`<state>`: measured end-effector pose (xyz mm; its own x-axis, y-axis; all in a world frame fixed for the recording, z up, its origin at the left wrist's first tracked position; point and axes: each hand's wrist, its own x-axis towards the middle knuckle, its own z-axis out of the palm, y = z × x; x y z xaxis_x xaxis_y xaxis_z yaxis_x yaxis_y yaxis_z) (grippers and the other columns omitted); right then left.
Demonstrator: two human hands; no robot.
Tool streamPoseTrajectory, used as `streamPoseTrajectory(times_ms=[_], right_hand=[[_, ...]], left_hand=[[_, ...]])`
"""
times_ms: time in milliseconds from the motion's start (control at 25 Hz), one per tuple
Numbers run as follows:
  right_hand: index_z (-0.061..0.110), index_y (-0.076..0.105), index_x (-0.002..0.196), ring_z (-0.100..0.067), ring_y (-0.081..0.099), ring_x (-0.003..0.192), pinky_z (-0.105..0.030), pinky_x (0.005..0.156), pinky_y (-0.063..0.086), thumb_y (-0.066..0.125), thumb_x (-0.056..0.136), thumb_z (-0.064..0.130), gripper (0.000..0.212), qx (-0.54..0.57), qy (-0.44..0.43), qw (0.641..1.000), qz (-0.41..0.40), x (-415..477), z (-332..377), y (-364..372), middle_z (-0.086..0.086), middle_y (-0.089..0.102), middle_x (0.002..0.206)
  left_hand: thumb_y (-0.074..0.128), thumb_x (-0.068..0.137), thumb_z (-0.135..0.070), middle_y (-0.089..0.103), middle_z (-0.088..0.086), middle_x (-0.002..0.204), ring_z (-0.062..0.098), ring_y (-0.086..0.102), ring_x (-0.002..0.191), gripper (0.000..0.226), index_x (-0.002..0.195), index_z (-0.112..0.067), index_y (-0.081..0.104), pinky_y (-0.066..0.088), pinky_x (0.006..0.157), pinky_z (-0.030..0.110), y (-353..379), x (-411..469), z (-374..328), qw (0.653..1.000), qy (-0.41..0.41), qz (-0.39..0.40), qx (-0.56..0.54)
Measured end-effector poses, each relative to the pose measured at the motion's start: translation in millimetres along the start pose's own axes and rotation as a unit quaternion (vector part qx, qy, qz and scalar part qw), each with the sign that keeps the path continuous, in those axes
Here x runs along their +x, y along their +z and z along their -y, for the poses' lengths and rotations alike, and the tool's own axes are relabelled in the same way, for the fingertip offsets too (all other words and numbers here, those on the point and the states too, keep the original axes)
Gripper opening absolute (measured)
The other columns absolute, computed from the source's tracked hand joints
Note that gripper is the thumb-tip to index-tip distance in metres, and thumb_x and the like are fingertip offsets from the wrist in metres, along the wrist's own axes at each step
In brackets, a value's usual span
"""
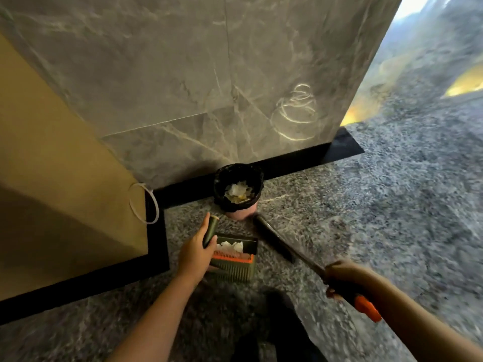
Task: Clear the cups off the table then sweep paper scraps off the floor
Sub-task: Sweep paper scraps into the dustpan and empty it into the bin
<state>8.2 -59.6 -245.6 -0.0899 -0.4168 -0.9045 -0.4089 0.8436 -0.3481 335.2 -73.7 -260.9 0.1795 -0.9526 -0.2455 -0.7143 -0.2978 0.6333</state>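
My left hand (194, 254) grips the upright green handle (210, 230) of a green and orange dustpan (235, 259) low over the floor. White paper scraps (232, 246) lie in the pan. My right hand (339, 276) grips the shaft of a broom (295, 252) with an orange end; its dark head (271, 239) is just right of the pan. A small bin (238, 190) with a black liner stands beyond the pan against the wall, with white and yellowish rubbish inside.
A grey marble wall (183, 74) with a black skirting (287, 160) rises ahead. A tan panel (52, 152) with a white cord loop (146, 205) juts out on the left. Speckled grey floor (392, 205) spreads to the right. A dark shoe or trouser leg (274, 330) shows below.
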Motion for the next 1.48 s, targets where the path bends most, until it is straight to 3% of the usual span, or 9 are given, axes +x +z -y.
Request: streamPoseTrajectory(times_ms=[120, 280, 400, 520, 600, 800, 1040, 1280, 1480], right_hand=[[-0.002, 0.054, 0.085, -0.021, 0.056, 0.052, -0.03, 0.054, 0.048, 0.054, 0.087, -0.001, 0.002, -0.079, 0.002, 0.996, 0.033, -1, -7, 28, -0.013, 0.055, 0.064], [0.003, 0.057, 0.072, -0.015, 0.054, 0.045, -0.024, 0.046, 0.046, 0.066, 0.084, 0.007, 0.016, -0.141, -0.023, 0.989, 0.042, -6, -15, 44, -0.007, 0.057, 0.055], [0.0, 0.048, 0.065, -0.014, 0.046, 0.027, -0.019, 0.032, 0.038, 0.047, 0.092, -0.003, 0.028, 0.056, 0.023, 0.997, 0.055, -21, -22, 40, -0.007, 0.048, 0.038], [0.003, 0.04, 0.065, -0.01, 0.037, 0.02, -0.01, 0.026, 0.029, 0.031, 0.097, -0.003, 0.034, 0.327, 0.064, 0.937, 0.107, -44, -35, 42, -0.005, 0.038, 0.034], [0.003, 0.039, 0.068, -0.01, 0.037, 0.021, -0.01, 0.026, 0.03, 0.031, 0.096, -0.006, 0.031, 0.367, 0.043, 0.922, 0.115, -60, -45, 48, -0.006, 0.037, 0.036], [0.001, 0.04, 0.075, -0.011, 0.037, 0.023, -0.014, 0.027, 0.033, 0.033, 0.089, -0.018, 0.025, 0.334, -0.072, 0.936, 0.086, -99, -57, 45, -0.009, 0.036, 0.054], [0.002, 0.041, 0.095, -0.01, 0.039, 0.026, -0.016, 0.027, 0.033, 0.034, 0.086, -0.022, 0.027, 0.337, -0.2, 0.915, 0.093, -138, -65, 39, -0.009, 0.036, 0.059], [0.012, 0.039, 0.135, -0.012, 0.045, 0.028, -0.017, 0.029, 0.038, 0.042, 0.085, -0.023, 0.061, 0.27, -0.254, 0.927, 0.057, -134, -61, 32, -0.014, 0.044, 0.069], [0.007, 0.031, 0.145, -0.013, 0.045, 0.028, -0.018, 0.029, 0.038, 0.043, 0.084, -0.024, 0.07, 0.208, -0.229, 0.949, 0.053, -102, -75, 38, -0.015, 0.046, 0.07]], left_hand=[[0.05, 0.097, -0.02, 0.062, 0.01, 0.089, 0.025, 0.063, 0.057, 0.074, 0.137, -0.051, -0.003, 0.056, 0.059, 0.04, -11, 2, 10, 0.994, -0.026, 0.064, -0.086], [0.054, 0.095, -0.014, 0.059, 0.008, 0.091, 0.019, 0.055, 0.053, 0.072, 0.141, -0.046, 0.01, 0.055, 0.054, 0.042, -13, -14, 20, 0.991, -0.009, 0.022, -0.133], [0.055, 0.094, -0.013, 0.054, 0.005, 0.077, 0.018, 0.051, 0.057, 0.068, 0.148, -0.032, 0.019, 0.052, 0.061, 0.043, -18, -26, 24, 0.995, 0.014, -0.002, -0.096], [0.054, 0.094, -0.013, 0.051, 0.002, 0.07, 0.016, 0.05, 0.054, 0.067, 0.148, -0.031, 0.019, 0.051, 0.057, 0.044, -33, -43, 25, 0.997, 0.02, -0.019, -0.077], [0.054, 0.094, -0.015, 0.053, 0.006, 0.07, 0.018, 0.05, 0.052, 0.066, 0.148, -0.034, 0.02, 0.051, 0.055, 0.046, -48, -57, 26, 0.997, 0.038, -0.031, -0.063], [0.054, 0.095, -0.017, 0.059, 0.012, 0.069, 0.023, 0.055, 0.052, 0.064, 0.148, -0.037, 0.024, 0.052, 0.056, 0.046, -90, -97, 12, 0.991, 0.091, -0.089, -0.032], [0.056, 0.093, -0.013, 0.064, 0.017, 0.115, 0.036, 0.064, 0.093, 0.067, 0.148, -0.031, 0.022, 0.054, 0.076, 0.046, -122, -130, -23, 0.97, 0.182, -0.161, 0.01], [0.056, 0.093, -0.019, 0.067, 0.018, 0.094, 0.037, 0.063, 0.077, 0.077, 0.142, -0.027, -0.001, 0.052, 0.061, 0.042, -127, -116, -65, 0.935, 0.284, -0.119, 0.173], [0.054, 0.094, -0.026, 0.062, 0.008, 0.089, 0.029, 0.065, 0.078, 0.076, 0.142, -0.036, -0.004, 0.044, 0.056, 0.034, -107, -101, -79, 0.904, 0.335, -0.069, 0.256]])
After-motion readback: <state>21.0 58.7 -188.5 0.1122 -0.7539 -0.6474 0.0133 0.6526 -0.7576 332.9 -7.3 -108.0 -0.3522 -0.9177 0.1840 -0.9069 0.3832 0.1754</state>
